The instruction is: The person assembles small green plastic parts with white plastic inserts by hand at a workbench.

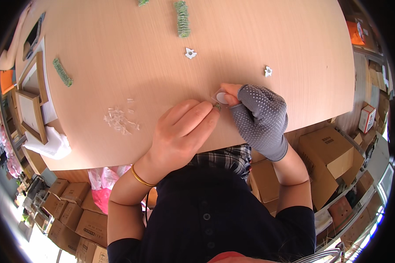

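My left hand [182, 131] is bare, with a gold bangle on the wrist, and its fingertips pinch a tiny dark piece [217, 106] near the table's front edge. My right hand [256, 111] wears a grey dotted fingerless glove and holds a small white oval piece [222, 97] between thumb and fingers. The two hands meet fingertip to fingertip over the light wooden table [259, 39]. What the tiny dark piece is cannot be made out.
Two white flower-shaped pieces [190, 53] [268, 71] lie further out. A heap of small clear bits [118, 119] sits left of my hands. Green strips [182, 18] [62, 72] lie at the back and left. Wooden frames [31, 115] stand at the left edge; cardboard boxes [329, 153] surround the table.
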Demonstrator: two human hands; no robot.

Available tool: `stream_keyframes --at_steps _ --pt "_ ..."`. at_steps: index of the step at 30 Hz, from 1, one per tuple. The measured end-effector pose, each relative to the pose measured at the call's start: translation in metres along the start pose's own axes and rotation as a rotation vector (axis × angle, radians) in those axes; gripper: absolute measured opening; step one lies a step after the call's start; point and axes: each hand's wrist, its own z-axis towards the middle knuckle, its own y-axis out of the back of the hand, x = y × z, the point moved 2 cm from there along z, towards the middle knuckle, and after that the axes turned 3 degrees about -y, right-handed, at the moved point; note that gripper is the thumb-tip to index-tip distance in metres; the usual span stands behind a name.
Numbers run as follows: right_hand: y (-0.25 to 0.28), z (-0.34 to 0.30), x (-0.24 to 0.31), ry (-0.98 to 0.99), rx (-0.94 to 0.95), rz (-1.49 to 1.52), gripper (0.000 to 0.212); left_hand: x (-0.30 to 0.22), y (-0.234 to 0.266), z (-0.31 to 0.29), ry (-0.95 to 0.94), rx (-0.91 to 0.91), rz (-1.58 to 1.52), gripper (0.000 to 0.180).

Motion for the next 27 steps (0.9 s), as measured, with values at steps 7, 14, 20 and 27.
stream_keyframes --at_steps 7,14,20,27 --pt "0.001 0.0 0.0 0.014 0.014 0.017 0.026 0.004 -0.003 -0.003 -0.065 -0.02 0.018 0.024" --pt "0.006 0.001 -0.001 0.052 0.105 0.007 0.032 0.001 -0.001 -0.003 -0.073 -0.018 0.015 0.025" --pt "0.011 -0.005 -0.008 -0.22 -0.189 0.336 0.017 0.0 0.001 0.001 -0.021 -0.015 -0.012 0.023" --pt "0.021 -0.011 -0.008 -0.348 -0.512 0.501 0.021 -0.008 -0.019 0.051 -0.01 0.095 0.127 0.023"
